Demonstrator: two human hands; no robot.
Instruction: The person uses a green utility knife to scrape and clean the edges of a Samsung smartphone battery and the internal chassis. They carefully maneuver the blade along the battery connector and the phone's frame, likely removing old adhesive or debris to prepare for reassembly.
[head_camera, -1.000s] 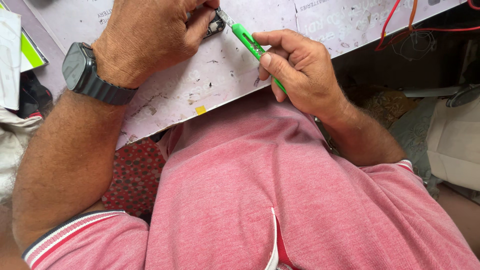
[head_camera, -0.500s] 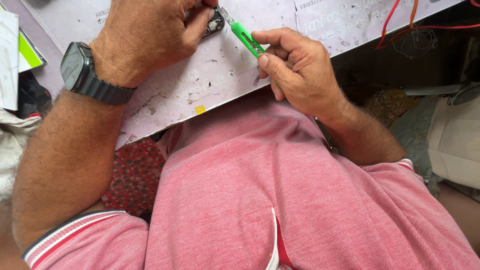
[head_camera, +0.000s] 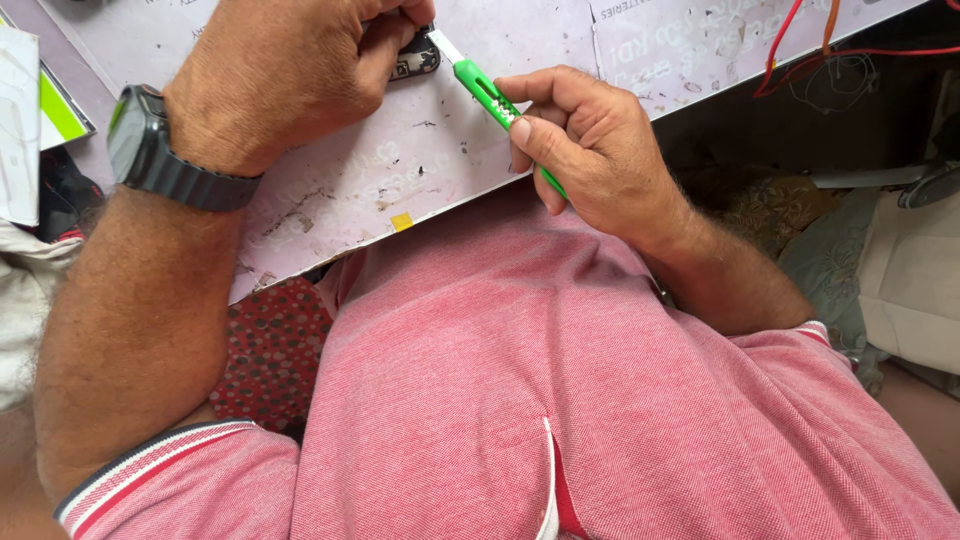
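Green plastic cutter (head_camera: 487, 92) — slim, clamped in right hand (head_camera: 590, 150); left hand (head_camera: 290, 75) pinches small dark part (head_camera: 415, 62) on scuffed board (head_camera: 400, 170).

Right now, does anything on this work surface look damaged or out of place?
Yes. The pale board under both hands is worn: dark scratches, scuffs and torn patches near its front edge, and a small yellow scrap stuck there. Red wires lie tangled at the far right corner. The green knife itself looks intact.

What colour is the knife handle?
Bright green, clearest in the head view: the knife sits in the right hand.
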